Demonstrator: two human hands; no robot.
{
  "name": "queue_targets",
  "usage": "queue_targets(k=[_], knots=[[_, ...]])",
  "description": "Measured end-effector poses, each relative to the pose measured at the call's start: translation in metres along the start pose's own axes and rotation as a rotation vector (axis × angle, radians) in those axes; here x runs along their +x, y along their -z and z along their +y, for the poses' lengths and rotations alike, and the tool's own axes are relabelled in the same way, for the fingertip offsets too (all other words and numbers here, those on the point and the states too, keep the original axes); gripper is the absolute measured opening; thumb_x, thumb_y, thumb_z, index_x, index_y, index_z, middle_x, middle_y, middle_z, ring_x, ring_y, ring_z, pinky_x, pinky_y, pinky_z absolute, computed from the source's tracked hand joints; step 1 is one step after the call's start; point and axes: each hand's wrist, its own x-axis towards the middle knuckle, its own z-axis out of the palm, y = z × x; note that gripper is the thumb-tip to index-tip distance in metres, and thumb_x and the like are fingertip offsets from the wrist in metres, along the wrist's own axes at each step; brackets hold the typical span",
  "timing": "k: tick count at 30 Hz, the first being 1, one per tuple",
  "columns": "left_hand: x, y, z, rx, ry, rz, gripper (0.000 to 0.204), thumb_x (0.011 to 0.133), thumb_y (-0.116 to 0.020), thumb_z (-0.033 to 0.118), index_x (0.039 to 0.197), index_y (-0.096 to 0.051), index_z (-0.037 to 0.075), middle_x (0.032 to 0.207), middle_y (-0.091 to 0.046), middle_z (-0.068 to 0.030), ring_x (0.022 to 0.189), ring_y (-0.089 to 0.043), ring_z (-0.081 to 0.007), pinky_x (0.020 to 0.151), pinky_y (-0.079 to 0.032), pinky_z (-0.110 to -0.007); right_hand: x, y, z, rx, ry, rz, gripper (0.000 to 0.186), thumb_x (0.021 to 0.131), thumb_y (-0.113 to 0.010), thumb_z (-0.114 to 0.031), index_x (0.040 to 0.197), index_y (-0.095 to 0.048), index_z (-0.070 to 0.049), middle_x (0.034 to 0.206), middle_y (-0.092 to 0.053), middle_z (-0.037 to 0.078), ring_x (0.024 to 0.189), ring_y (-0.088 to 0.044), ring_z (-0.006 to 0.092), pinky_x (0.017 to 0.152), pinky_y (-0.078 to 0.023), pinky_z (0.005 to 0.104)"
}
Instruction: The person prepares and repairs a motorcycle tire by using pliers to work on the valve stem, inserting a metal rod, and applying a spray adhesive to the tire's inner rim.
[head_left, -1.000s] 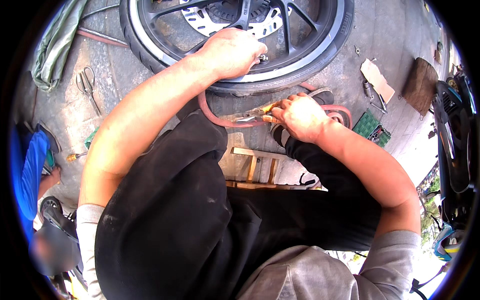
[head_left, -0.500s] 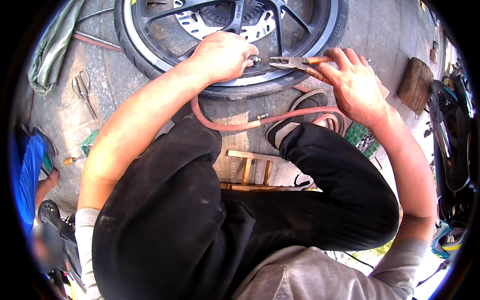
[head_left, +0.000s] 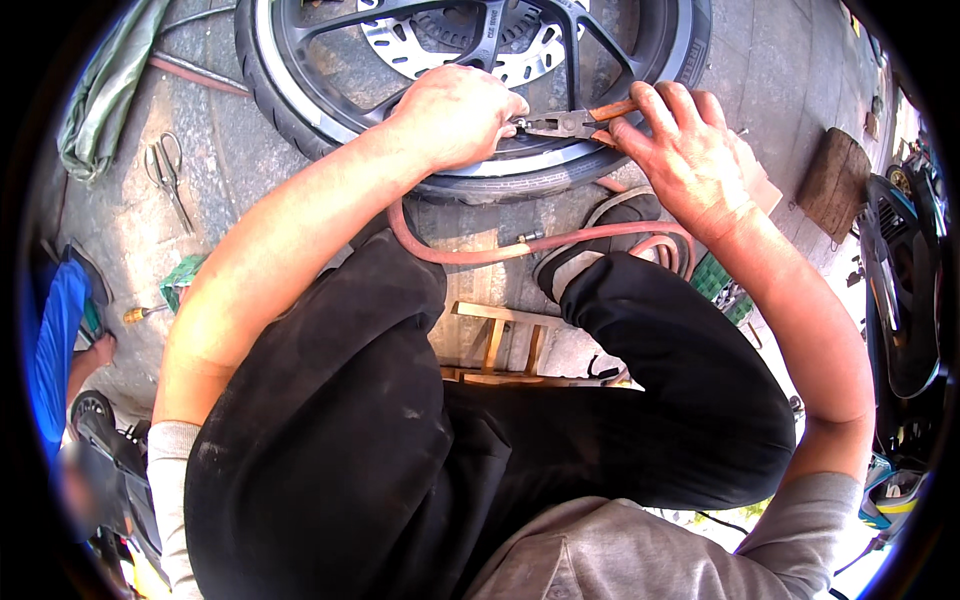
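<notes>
In front of me lies a motorcycle wheel (head_left: pixel 530 183), flat on the ground, with dark spokes, a black tyre and a slotted brake disc (head_left: pixel 520 68). At its near rim my left hand (head_left: pixel 452 112) pinches a small metal valve stem (head_left: pixel 521 125) between thumb and fingers; the fingertips partly cover it. My right hand (head_left: pixel 688 158) is wrapped round the orange handles of a pair of pliers (head_left: pixel 562 124). The jaws point left and reach the valve stem, right beside my left fingertips. Whether they grip it is too small to tell.
A red hose (head_left: pixel 480 255) curves between my legs and the wheel. Scissors (head_left: pixel 168 180) and a screwdriver (head_left: pixel 138 314) lie on the left. A wooden block (head_left: pixel 834 185) stands right, a low wooden frame (head_left: pixel 500 314) below. Another person's blue clothing (head_left: pixel 60 335) shows far left.
My right hand has brought the pliers left, so the jaws now meet the valve stem. My left hand keeps its pinch. The whole view has shifted slightly.
</notes>
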Motion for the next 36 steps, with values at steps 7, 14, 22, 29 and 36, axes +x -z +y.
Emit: queue_targets(k=[7, 14, 22, 29, 36], knots=[[-0.001, -0.002, 0.000, 0.003, -0.001, 0.013, 0.029, 0.097, -0.075, 0.030, 0.121, -0.080, 0.015, 0.109, -0.079, -0.0076, 0.105, -0.076, -0.0295, 0.091, -0.061, -0.046, 0.035, 0.022, 0.016, 0.366, -0.217, -0.592, 0.041, 0.089, -0.078, -0.012, 0.130, -0.075, -0.017, 0.134, -0.063, 0.010, 0.120, -0.064, 0.0296, 0.101, -0.055, 0.0437], [0.002, 0.001, 0.002, -0.014, 0.019, -0.002, 0.029, 0.097, -0.076, 0.030, 0.122, -0.080, 0.015, 0.112, -0.079, -0.0077, 0.108, -0.075, -0.0288, 0.094, -0.060, -0.045, 0.005, 0.013, 0.001, -0.021, -0.013, -0.079, 0.039, 0.090, -0.076, -0.012, 0.128, -0.075, -0.020, 0.132, -0.061, 0.009, 0.124, -0.060, 0.0264, 0.103, -0.051, 0.0413], [0.000, 0.003, 0.001, -0.001, 0.016, -0.027, 0.030, 0.096, -0.076, 0.029, 0.123, -0.080, 0.015, 0.112, -0.080, -0.0082, 0.108, -0.076, -0.0294, 0.094, -0.060, -0.046, -0.029, 0.043, -0.026, 0.341, 0.004, -0.374, 0.029, 0.094, -0.069, -0.015, 0.123, -0.073, -0.012, 0.122, -0.066, 0.012, 0.116, -0.065, 0.0300, 0.099, -0.054, 0.0425], [0.001, 0.005, 0.002, 0.033, -0.008, -0.031, 0.026, 0.096, -0.075, 0.028, 0.118, -0.080, 0.013, 0.107, -0.080, -0.0091, 0.105, -0.076, -0.0305, 0.091, -0.061, -0.046, 0.016, 0.014, -0.041, 0.733, -0.090, -0.185, 0.048, 0.084, -0.086, -0.026, 0.124, -0.068, -0.005, 0.122, -0.065, 0.018, 0.117, -0.064, 0.0351, 0.102, -0.054, 0.0471], [0.002, 0.005, 0.001, 0.014, 0.004, -0.044, 0.030, 0.095, -0.075, 0.028, 0.122, -0.080, 0.015, 0.111, -0.080, -0.0104, 0.105, -0.076, -0.0322, 0.091, -0.061, -0.047, 0.049, -0.022, -0.048, 0.865, -0.159, -0.143, 0.056, 0.094, -0.074, -0.046, 0.132, -0.071, -0.005, 0.127, -0.070, 0.019, 0.126, -0.063, 0.0384, 0.110, -0.048, 0.0507]])
